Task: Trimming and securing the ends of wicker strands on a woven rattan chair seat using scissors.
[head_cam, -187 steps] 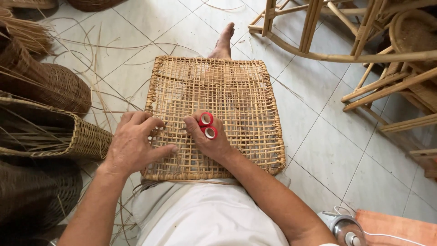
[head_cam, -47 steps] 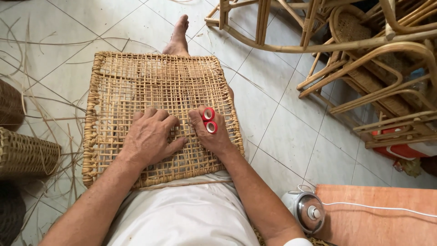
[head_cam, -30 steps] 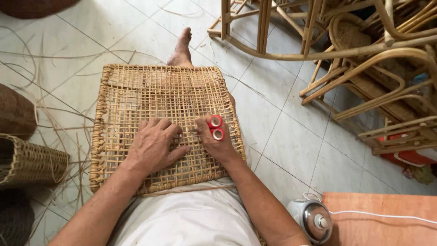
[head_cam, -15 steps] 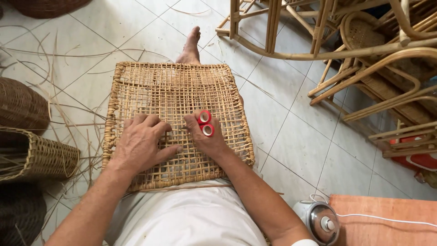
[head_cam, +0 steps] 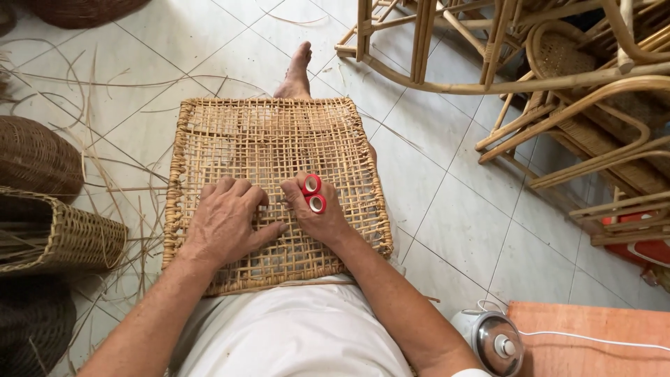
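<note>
A square open-weave rattan panel (head_cam: 272, 139) lies across my lap and outstretched leg. My left hand (head_cam: 227, 223) presses flat on its near half, fingers spread. My right hand (head_cam: 317, 213) rests beside it, fingers curled down on the weave, with two red tape bands (head_cam: 313, 193) wrapped round its fingers. Whether the fingertips pinch a strand is hidden. My bare foot (head_cam: 296, 70) sticks out past the panel's far edge.
Woven baskets (head_cam: 56, 234) and loose rattan strands (head_cam: 105, 174) lie on the tiled floor at left. Stacked rattan chair frames (head_cam: 558, 77) crowd the upper right. A small white fan (head_cam: 492, 338) and an orange board (head_cam: 593, 342) sit at lower right.
Both hands stay on the panel's near half; only the view has shifted a little, with the panel drifting across the picture.
</note>
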